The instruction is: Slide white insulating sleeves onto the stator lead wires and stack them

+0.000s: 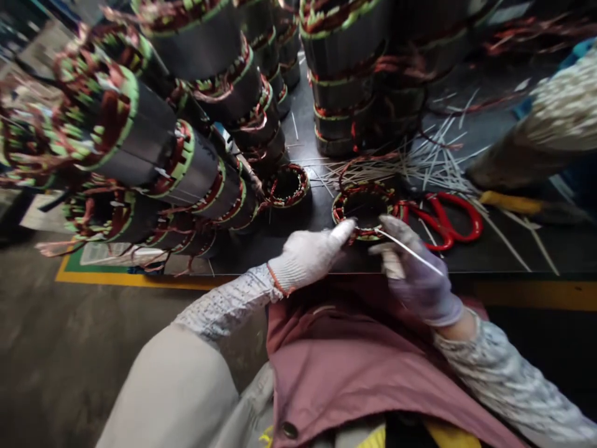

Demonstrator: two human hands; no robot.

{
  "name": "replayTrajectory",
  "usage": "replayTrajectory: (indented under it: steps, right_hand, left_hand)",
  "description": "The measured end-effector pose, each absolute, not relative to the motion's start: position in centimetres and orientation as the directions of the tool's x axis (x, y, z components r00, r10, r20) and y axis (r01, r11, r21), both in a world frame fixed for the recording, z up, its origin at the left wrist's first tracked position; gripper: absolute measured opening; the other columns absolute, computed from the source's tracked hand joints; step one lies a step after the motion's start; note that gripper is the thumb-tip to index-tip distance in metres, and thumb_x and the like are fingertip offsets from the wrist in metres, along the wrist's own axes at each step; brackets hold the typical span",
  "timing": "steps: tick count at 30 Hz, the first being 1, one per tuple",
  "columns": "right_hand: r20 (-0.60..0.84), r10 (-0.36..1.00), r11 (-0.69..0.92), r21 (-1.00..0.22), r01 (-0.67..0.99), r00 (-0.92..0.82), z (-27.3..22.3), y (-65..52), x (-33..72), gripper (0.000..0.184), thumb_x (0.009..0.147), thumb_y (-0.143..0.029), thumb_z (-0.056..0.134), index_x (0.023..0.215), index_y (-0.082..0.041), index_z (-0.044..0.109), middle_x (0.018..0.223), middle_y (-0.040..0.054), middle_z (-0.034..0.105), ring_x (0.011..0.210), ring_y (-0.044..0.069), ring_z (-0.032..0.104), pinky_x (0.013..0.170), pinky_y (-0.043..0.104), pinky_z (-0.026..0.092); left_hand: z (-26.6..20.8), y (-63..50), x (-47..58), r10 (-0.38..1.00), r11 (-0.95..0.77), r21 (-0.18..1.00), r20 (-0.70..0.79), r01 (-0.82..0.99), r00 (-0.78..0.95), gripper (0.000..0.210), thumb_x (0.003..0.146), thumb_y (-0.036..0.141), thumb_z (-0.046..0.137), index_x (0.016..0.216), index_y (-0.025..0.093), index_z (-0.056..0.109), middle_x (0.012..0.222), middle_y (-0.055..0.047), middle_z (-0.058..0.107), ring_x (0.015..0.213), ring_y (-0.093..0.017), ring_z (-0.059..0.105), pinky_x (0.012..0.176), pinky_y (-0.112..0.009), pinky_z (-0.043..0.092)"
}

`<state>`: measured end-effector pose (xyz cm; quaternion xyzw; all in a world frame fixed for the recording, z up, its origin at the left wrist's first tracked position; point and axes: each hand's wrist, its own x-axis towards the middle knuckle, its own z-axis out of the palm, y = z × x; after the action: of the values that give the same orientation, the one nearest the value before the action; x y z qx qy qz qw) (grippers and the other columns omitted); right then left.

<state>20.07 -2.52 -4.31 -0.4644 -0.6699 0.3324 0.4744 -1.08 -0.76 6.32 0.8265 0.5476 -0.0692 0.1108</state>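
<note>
Midway through work on one wound stator (365,208), by the look of it: seated at the near edge of the table (504,249), copper coils already in the slots, green slot liners showing round the rim. Left hand (310,256), in a white knit glove, partly closed with fingertips pressed onto the stator's near rim. Right hand (417,274), in a pale glove, pinched narrow around a thin white strip (410,252), one end of it touching the winding. Plenty more white strips (433,163) scattered loose behind the stator, so judged far from used up. A second stator (288,185) just to the left, also wound. Red-handled scissors (443,219) lying just right of the worked stator, untouched.

Dark, matte table, with a yellow stripe along its front edge. Tall stacks of wound stators (196,118) crowding the left and the back, some leaning. Another person's sleeve (555,118) reaching in at the far right, above a yellow-handled tool (510,203). Grey concrete floor (69,348) below left; dim workshop light.
</note>
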Motion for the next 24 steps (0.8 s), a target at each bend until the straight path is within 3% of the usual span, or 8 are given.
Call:
replayTrajectory:
  steps: [2, 5, 10, 14, 16, 20, 22, 24]
  right_hand:
    - [0.398, 0.896, 0.444, -0.790, 0.424, -0.197, -4.2, -1.6, 19.5, 0.047, 0.091, -0.038, 0.067, 0.137, -0.025, 0.064, 0.135, 0.0115, 0.069, 0.118, 0.030, 0.070, 0.096, 0.043, 0.062]
    - [0.458, 0.851, 0.513, -0.613, 0.601, -0.259, -3.2, 0.3, 19.6, 0.046, 0.092, -0.045, 0.068, 0.133, -0.024, 0.070, 0.118, 0.0105, 0.076, 0.102, 0.027, 0.074, 0.077, 0.034, 0.059]
    - [0.382, 0.808, 0.585, -0.610, 0.534, -0.449, -1.6, 2.1, 21.4, 0.031, 0.097, -0.046, 0.061, 0.118, -0.033, 0.079, 0.096, 0.0038, 0.075, 0.068, 0.013, 0.063, 0.051, 0.027, 0.035]
    - [0.333, 0.730, 0.642, -0.635, 0.430, -0.597, -0.7, 3.9, 21.9, 0.028, 0.095, -0.042, 0.060, 0.107, -0.030, 0.082, 0.095, 0.0047, 0.074, 0.064, 0.011, 0.056, 0.052, 0.025, 0.035]
    - [0.318, 0.693, 0.665, -0.627, 0.405, -0.646, -0.3, 4.7, 21.8, 0.025, 0.094, -0.039, 0.060, 0.097, -0.028, 0.082, 0.096, 0.0046, 0.074, 0.068, 0.010, 0.060, 0.054, 0.022, 0.040]
    - [0.389, 0.647, 0.719, -0.599, 0.353, -0.656, 0.6, 5.1, 23.2, 0.029, 0.097, -0.044, 0.055, 0.098, -0.030, 0.080, 0.101, -0.0001, 0.077, 0.082, 0.010, 0.071, 0.070, 0.019, 0.055]
    - [0.467, 0.712, 0.697, -0.560, 0.448, -0.524, 1.3, 4.7, 25.5, 0.033, 0.099, -0.047, 0.053, 0.110, -0.028, 0.078, 0.113, 0.0031, 0.076, 0.099, 0.013, 0.072, 0.085, 0.022, 0.058]
    - [0.562, 0.784, 0.585, -0.524, 0.620, -0.264, 2.3, 4.4, 28.3, 0.038, 0.100, -0.043, 0.055, 0.123, -0.020, 0.073, 0.124, 0.0145, 0.072, 0.116, 0.020, 0.068, 0.101, 0.033, 0.054]
  left_hand:
    - [6.6, 0.8, -1.5, 0.850, -0.474, 0.168, -0.171, 0.864, 0.499, 0.043, 0.105, 0.032, 0.052, 0.146, 0.031, 0.060, 0.120, -0.006, 0.079, 0.096, -0.022, 0.078, 0.079, -0.029, 0.057]
    - [7.0, 4.2, -2.5, 0.776, -0.606, 0.075, -0.162, 0.792, 0.609, 0.036, 0.102, 0.026, 0.052, 0.132, 0.034, 0.070, 0.111, -0.003, 0.081, 0.096, -0.021, 0.077, 0.077, -0.029, 0.054]
    - [7.8, 7.0, -3.9, 0.586, -0.797, -0.092, -0.353, 0.597, 0.729, 0.036, 0.099, 0.021, 0.054, 0.129, 0.032, 0.071, 0.094, -0.006, 0.078, 0.081, -0.023, 0.073, 0.072, -0.034, 0.050]
    - [8.0, 6.0, -2.8, 0.459, -0.888, -0.170, -0.259, 0.428, 0.850, 0.040, 0.105, 0.014, 0.039, 0.132, 0.023, 0.066, 0.131, -0.011, 0.071, 0.118, -0.027, 0.066, 0.099, -0.044, 0.048]
    - [7.6, 5.0, -1.7, 0.507, -0.861, -0.161, -0.184, 0.483, 0.842, 0.038, 0.105, 0.020, 0.047, 0.141, 0.020, 0.059, 0.140, -0.013, 0.067, 0.125, -0.029, 0.063, 0.108, -0.047, 0.045]
    - [6.8, 3.8, 0.3, 0.688, -0.717, -0.078, -0.238, 0.693, 0.685, 0.043, 0.097, 0.027, 0.067, 0.140, 0.021, 0.062, 0.113, -0.012, 0.078, 0.107, -0.028, 0.070, 0.089, -0.040, 0.055]
    - [6.6, 4.0, 0.8, 0.738, -0.654, -0.016, -0.230, 0.756, 0.634, 0.038, 0.094, 0.030, 0.072, 0.132, 0.027, 0.069, 0.112, -0.009, 0.078, 0.107, -0.029, 0.070, 0.086, -0.039, 0.057]
    - [6.6, 4.4, 1.0, 0.783, -0.585, 0.071, -0.210, 0.808, 0.586, 0.037, 0.088, 0.033, 0.079, 0.124, 0.031, 0.075, 0.112, -0.006, 0.079, 0.106, -0.029, 0.071, 0.086, -0.038, 0.058]
